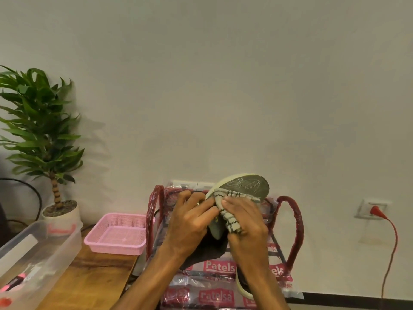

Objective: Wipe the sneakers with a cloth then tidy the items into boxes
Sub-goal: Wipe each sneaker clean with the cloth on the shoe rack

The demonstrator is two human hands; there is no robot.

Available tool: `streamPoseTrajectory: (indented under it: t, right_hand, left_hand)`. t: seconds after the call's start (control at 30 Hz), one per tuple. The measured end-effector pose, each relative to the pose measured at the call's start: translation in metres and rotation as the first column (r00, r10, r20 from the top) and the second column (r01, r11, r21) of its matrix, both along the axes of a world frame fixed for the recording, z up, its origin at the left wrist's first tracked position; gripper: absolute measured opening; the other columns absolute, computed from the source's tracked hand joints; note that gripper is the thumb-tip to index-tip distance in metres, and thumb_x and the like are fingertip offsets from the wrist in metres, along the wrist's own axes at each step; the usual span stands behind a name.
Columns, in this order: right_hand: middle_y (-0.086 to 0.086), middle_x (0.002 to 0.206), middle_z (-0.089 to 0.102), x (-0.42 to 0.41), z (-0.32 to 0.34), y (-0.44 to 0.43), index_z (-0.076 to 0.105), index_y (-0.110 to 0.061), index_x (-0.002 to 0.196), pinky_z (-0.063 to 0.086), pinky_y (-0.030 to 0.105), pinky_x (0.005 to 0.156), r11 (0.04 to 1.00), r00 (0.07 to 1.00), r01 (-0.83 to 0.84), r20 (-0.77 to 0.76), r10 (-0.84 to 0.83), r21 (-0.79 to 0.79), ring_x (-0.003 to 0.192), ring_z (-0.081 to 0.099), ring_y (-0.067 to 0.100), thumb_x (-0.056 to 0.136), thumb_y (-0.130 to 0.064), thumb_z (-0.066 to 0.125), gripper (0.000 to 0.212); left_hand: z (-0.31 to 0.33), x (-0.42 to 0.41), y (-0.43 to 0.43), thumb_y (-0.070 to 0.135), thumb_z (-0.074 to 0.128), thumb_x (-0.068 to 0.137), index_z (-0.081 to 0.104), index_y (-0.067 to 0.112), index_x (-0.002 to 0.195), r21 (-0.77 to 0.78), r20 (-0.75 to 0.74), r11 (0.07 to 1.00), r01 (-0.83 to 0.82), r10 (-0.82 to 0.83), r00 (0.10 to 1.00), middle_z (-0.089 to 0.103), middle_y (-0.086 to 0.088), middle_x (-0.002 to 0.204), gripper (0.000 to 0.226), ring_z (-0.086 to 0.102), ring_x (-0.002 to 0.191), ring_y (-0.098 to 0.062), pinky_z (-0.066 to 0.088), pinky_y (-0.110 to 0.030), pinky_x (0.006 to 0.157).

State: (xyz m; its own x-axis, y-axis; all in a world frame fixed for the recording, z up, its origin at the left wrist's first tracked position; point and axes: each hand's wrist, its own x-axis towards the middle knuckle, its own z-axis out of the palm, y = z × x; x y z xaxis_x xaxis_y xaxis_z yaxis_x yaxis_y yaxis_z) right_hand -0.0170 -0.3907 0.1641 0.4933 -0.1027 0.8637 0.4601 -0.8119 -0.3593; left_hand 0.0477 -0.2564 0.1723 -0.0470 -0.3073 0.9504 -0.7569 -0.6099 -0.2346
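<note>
L hand point(190, 218) grips sneaker point(245, 186), sole up, over plastic-wrapped chair point(295, 220); R hand point(244, 221) clutches checked cloth point(230, 217) against the sole, hands close together. Pink basket point(116, 233) & clear box point(44, 249) on table point(96, 278) at left

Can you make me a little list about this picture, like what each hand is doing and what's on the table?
left hand: grips the sneaker, sole facing the camera
right hand: holds the cloth against the sneaker
behind the hands: chair wrapped in printed plastic
table: pink basket and clear box
by the wall: potted plant
</note>
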Motion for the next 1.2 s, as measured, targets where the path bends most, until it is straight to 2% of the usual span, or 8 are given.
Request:
streamPoseTrajectory:
  t: [0.17, 0.3, 0.43, 0.57, 0.7, 0.87, 1.03, 1.2]
  right_hand:
    - [-0.002, 0.112, 0.067, 0.01, 0.005, -0.017, 0.069, -0.017, 0.112, 0.049, 0.036, 0.096, 0.987, 0.988, 0.113, -0.119, -0.099, 0.114, 0.11, 0.052, 0.008, 0.064, 0.019, 0.069, 0.06]
    - [-0.003, 0.113, 0.068, 0.005, 0.006, -0.014, 0.069, -0.018, 0.112, 0.042, 0.033, 0.103, 0.996, 0.997, 0.01, -0.07, -0.017, -0.092, 0.112, 0.057, 0.011, 0.073, 0.007, 0.074, 0.047]
    - [0.002, 0.109, 0.069, 0.013, 0.008, -0.023, 0.071, -0.014, 0.108, 0.049, 0.041, 0.097, 0.987, 0.977, 0.154, -0.156, -0.145, 0.046, 0.108, 0.059, 0.018, 0.066, 0.016, 0.072, 0.052]
    - [0.001, 0.105, 0.07, 0.009, 0.009, -0.021, 0.072, -0.014, 0.104, 0.038, 0.028, 0.102, 0.986, 0.993, 0.039, -0.108, -0.057, -0.16, 0.106, 0.061, 0.017, 0.069, 0.006, 0.077, 0.04]
    - [0.005, 0.104, 0.07, 0.018, 0.008, -0.033, 0.072, -0.012, 0.102, 0.043, 0.033, 0.099, 0.973, 0.961, 0.231, -0.154, -0.23, -0.017, 0.104, 0.063, 0.023, 0.065, 0.011, 0.077, 0.045]
    - [0.001, 0.11, 0.068, 0.009, 0.004, -0.018, 0.071, -0.011, 0.107, 0.04, 0.032, 0.105, 0.997, 0.998, 0.04, -0.054, -0.044, -0.062, 0.11, 0.058, 0.016, 0.067, 0.016, 0.07, 0.049]
    - [0.003, 0.111, 0.067, 0.016, 0.01, -0.024, 0.07, -0.009, 0.108, 0.049, 0.043, 0.096, 0.977, 0.985, 0.17, -0.027, -0.168, 0.126, 0.112, 0.053, 0.015, 0.062, 0.023, 0.066, 0.057]
    - [0.0, 0.115, 0.066, 0.004, 0.005, -0.011, 0.07, -0.012, 0.111, 0.046, 0.036, 0.099, 0.997, 0.999, -0.034, 0.018, 0.036, -0.064, 0.114, 0.055, 0.015, 0.073, 0.009, 0.071, 0.043]
  left_hand:
    - [-0.01, -0.001, 0.0, 0.023, 0.053, 0.098, 0.066, 0.015, 0.089, 0.056, -0.011, 0.998, -0.018, 0.019, 1.0, 0.076, -0.002, 0.096, 0.018, 0.053, 0.093, -0.02, 0.035, -0.036, 0.08]
    - [-0.006, -0.001, 0.002, 0.023, 0.045, 0.103, 0.07, 0.014, 0.088, 0.02, -0.044, 1.0, -0.002, 0.003, 0.999, 0.076, 0.0, 0.099, 0.03, 0.054, 0.092, -0.02, 0.034, -0.037, 0.08]
    - [-0.01, -0.005, -0.003, 0.022, 0.062, 0.089, 0.072, 0.014, 0.082, 0.073, -0.027, 0.997, -0.007, 0.009, 1.0, 0.076, 0.0, 0.095, 0.015, 0.053, 0.093, -0.019, 0.034, -0.038, 0.081]
    - [-0.008, -0.004, 0.0, 0.018, 0.061, 0.088, 0.069, 0.015, 0.085, 0.037, -0.049, 0.999, 0.012, -0.01, 0.999, 0.076, 0.002, 0.096, 0.009, 0.053, 0.092, -0.02, 0.032, -0.038, 0.08]
    - [-0.014, -0.003, -0.003, 0.012, 0.069, 0.082, 0.064, 0.018, 0.09, 0.005, -0.096, 1.0, 0.015, -0.015, 0.995, 0.076, 0.002, 0.097, 0.011, 0.054, 0.091, -0.02, 0.029, -0.038, 0.079]
    - [-0.013, -0.001, -0.004, 0.009, 0.076, 0.076, 0.075, 0.013, 0.083, -0.162, -0.228, 0.986, 0.035, -0.072, 0.971, 0.076, 0.002, 0.094, 0.008, 0.056, 0.09, -0.019, 0.033, -0.039, 0.076]
    - [-0.013, -0.008, -0.01, 0.009, 0.066, 0.078, 0.076, 0.012, 0.083, -0.283, -0.326, 0.957, 0.057, -0.152, 0.933, 0.075, 0.002, 0.086, 0.012, 0.056, 0.089, -0.014, 0.033, -0.038, 0.078]
    - [-0.011, -0.009, -0.007, -0.012, 0.068, 0.071, 0.073, 0.03, 0.089, -0.579, -0.572, 0.814, -0.043, -0.368, 0.733, 0.067, 0.023, 0.089, 0.045, 0.062, 0.091, -0.015, 0.049, -0.05, 0.08]
